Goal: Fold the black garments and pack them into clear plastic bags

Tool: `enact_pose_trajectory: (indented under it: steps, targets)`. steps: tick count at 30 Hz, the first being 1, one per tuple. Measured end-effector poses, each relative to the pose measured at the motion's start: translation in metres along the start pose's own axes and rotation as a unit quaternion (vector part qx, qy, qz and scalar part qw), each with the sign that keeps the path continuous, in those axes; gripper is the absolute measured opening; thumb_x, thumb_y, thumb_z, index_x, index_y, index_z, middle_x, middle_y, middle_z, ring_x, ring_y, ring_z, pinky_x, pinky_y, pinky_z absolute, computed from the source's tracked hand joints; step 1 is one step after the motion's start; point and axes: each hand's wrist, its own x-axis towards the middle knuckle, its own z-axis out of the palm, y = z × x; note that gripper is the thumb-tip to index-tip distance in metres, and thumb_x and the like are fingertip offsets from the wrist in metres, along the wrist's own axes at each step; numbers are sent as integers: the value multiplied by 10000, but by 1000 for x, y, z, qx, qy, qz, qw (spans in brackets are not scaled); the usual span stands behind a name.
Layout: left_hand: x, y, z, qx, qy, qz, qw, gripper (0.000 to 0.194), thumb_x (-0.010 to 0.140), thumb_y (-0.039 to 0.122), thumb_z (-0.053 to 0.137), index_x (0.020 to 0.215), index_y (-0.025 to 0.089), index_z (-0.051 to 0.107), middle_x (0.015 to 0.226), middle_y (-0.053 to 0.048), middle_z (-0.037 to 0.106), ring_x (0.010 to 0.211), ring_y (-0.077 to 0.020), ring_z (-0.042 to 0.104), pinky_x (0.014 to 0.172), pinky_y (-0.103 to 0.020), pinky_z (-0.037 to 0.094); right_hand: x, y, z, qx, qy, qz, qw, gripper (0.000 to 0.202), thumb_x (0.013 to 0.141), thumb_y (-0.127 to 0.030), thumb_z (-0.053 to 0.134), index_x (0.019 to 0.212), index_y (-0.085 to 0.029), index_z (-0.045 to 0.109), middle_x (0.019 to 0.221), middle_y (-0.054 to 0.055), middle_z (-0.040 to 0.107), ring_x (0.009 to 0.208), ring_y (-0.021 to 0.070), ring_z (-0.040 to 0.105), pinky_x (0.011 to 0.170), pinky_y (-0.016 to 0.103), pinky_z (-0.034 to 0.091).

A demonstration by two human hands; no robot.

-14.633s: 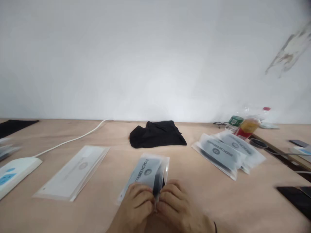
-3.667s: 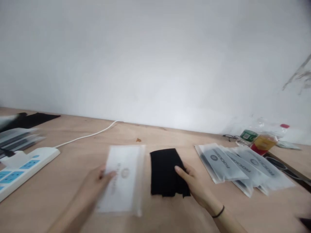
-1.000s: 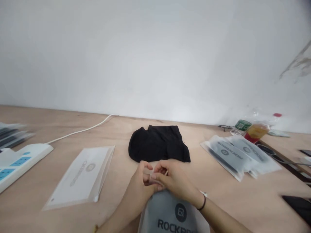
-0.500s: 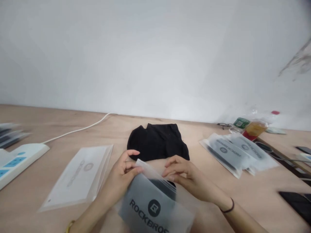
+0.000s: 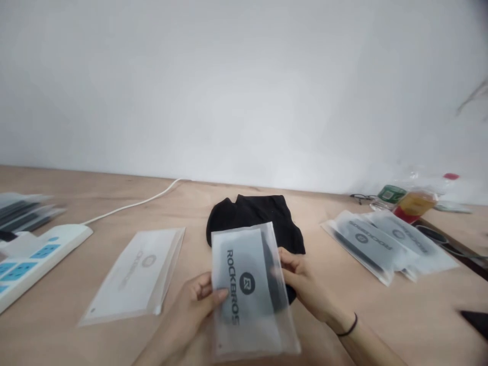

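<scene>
A frosted zip bag [image 5: 244,300] printed ROCKBROS is held upright between my two hands, its lettering running downward. Grey-looking contents show through the plastic. My left hand [image 5: 190,310] is closed on the bag's left edge, thumb across the front. At the right edge my right hand [image 5: 305,284] grips the bag, with some fingers hidden behind it. A bit of black material shows just below those fingers; I cannot tell whether it is inside the bag. Folded black cloth [image 5: 251,211] lies behind, partly covered by the bag.
Another frosted bag [image 5: 125,279] lies on the left, near a white power strip [image 5: 57,254] with a cable. Several filled bags [image 5: 26,213] are stacked at far left. More filled bags [image 5: 366,244] lie at right, near a bottle [image 5: 415,203] and glasses [image 5: 362,196].
The bag has turned from slanting with its lettering across to upright with its lettering downward. My hands have moved down to its sides, and the view has shifted slightly left.
</scene>
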Motion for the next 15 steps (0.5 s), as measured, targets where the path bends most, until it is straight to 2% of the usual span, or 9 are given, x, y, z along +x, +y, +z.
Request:
enact_pose_trajectory:
  steps: [2,4,7,9,10,11,12,13,15]
  targets:
    - [-4,6,-28,21,79,-16,997,410,675,501,717,899,173,614,740,-51,720,636,-226,684,590,-321,551,-5,3,-6,63,6,30,998,221,772,-417,667,836,-206,664,835,6,620,774,158,577,716,272,468]
    - [-5,20,-76,113,208,-5,972,393,651,506,727,851,187,611,613,6,680,492,-175,617,435,-240,466,-11,4,-16,119,23,71,990,228,775,-418,666,880,-217,651,773,-8,625,688,139,579,638,245,464]
    - [1,44,-155,258,278,8,925,378,690,531,649,857,193,620,621,30,671,558,-187,617,474,-240,458,-16,6,-28,176,95,105,974,258,734,-422,707,887,-225,641,822,8,660,753,170,612,670,264,485]
    - [7,53,-179,389,337,54,856,355,672,518,651,814,195,609,665,23,668,692,-236,634,579,-292,500,-16,7,-28,198,149,113,962,287,701,-438,732,872,-226,641,890,22,677,824,196,622,728,289,492]
    - [9,53,-175,443,356,85,819,355,673,512,650,834,199,604,748,7,679,781,-267,634,639,-328,514,-14,8,-24,201,169,112,959,293,695,-454,732,852,-226,640,906,24,680,839,203,621,741,296,492]
    - [9,51,-159,478,361,118,792,361,686,506,643,882,206,599,865,-11,683,872,-293,624,698,-363,520,-12,9,-18,196,182,109,957,291,695,-472,727,820,-227,633,900,22,678,838,206,617,739,296,490]
    - [7,46,-134,502,334,154,783,393,715,500,622,986,218,584,1039,-35,657,990,-317,593,769,-399,514,-10,9,-10,188,190,103,958,292,701,-489,716,787,-227,621,878,16,672,823,204,610,723,291,487]
    - [4,40,-101,487,290,166,807,378,779,490,558,1052,229,565,1132,-50,626,1015,-310,591,797,-413,511,-8,10,-1,177,193,95,960,303,711,-509,700,755,-226,602,837,8,658,792,197,598,696,283,482]
    - [-4,26,-29,447,85,210,865,493,759,454,597,1201,257,503,1280,-71,557,1116,-308,553,900,-423,481,-4,11,15,151,180,74,969,358,739,-561,651,701,-220,550,728,-13,598,703,169,553,634,262,458]
